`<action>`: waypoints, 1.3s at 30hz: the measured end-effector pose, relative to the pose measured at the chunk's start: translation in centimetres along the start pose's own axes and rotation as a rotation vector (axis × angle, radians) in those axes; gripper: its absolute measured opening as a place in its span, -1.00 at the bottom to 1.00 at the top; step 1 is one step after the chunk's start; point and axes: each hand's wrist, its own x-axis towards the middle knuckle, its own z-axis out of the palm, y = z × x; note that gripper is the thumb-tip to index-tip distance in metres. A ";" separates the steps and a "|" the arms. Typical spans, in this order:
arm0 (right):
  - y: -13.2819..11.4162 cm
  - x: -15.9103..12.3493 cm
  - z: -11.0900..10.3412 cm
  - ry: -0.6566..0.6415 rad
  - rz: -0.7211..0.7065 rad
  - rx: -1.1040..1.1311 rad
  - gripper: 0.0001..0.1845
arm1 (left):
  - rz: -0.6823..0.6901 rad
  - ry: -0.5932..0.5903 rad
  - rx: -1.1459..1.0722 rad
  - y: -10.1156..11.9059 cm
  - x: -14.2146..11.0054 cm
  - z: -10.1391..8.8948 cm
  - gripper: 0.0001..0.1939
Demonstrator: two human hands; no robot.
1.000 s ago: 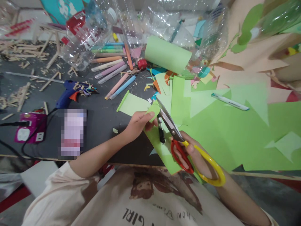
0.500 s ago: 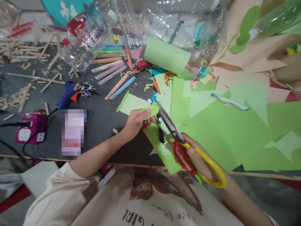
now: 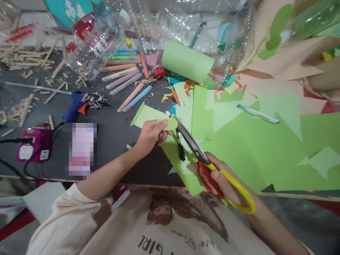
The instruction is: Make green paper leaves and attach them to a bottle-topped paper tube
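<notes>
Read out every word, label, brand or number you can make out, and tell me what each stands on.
"GIRL": the front of the shirt.
Other lettering on the shirt: too faint and creased to read surely.
Red bottle label: too blurred.
Cream marker and white pen: print too small.
Phone screen: pixelated, unreadable.
Purple box: sticker marks too small.

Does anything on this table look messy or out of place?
Yes: the blue glue gun lies with small scraps bunched around its front end, odd for a tool that may get hot. Wooden sticks are strewn loosely at the far left.
</notes>
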 end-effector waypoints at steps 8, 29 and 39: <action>0.7 0.0 0.1 -0.008 -0.014 0.025 -0.31 | 0.043 -0.002 0.007 0.4 -0.1 0.2 -0.54; 2.1 0.2 0.4 -0.155 -0.058 0.202 -0.04 | -0.048 -0.136 0.107 0.8 -0.7 0.6 -0.70; 2.3 0.7 1.1 -0.077 -0.069 0.236 -0.01 | -0.048 -0.161 0.124 0.9 -0.7 0.5 -0.68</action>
